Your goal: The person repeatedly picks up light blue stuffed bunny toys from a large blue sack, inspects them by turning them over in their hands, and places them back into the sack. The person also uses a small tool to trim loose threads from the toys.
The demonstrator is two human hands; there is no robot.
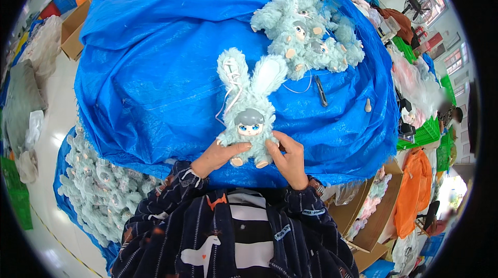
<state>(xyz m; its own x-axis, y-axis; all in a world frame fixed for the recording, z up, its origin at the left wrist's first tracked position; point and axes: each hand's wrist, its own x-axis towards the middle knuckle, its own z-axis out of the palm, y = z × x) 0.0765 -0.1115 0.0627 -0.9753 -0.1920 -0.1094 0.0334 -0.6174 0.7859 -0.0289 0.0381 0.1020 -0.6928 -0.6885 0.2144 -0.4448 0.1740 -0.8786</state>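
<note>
A pale blue-green plush doll with long upright rabbit ears, grey hair and a blue-eyed face lies face up near the front of a blue tarp. My left hand grips its body from the left, thumb across the belly. From the right, my right hand pinches its side by the arm. A pinkish lace is threaded on the left ear and trails down beside the head. Both of the doll's feet stick out between my hands.
Several similar plush dolls are heaped at the tarp's far right. Nearer lie a dark utility knife, a thin white cord and a small pale piece. More dolls fill a blue-lined pile at lower left. Cardboard boxes stand at lower right.
</note>
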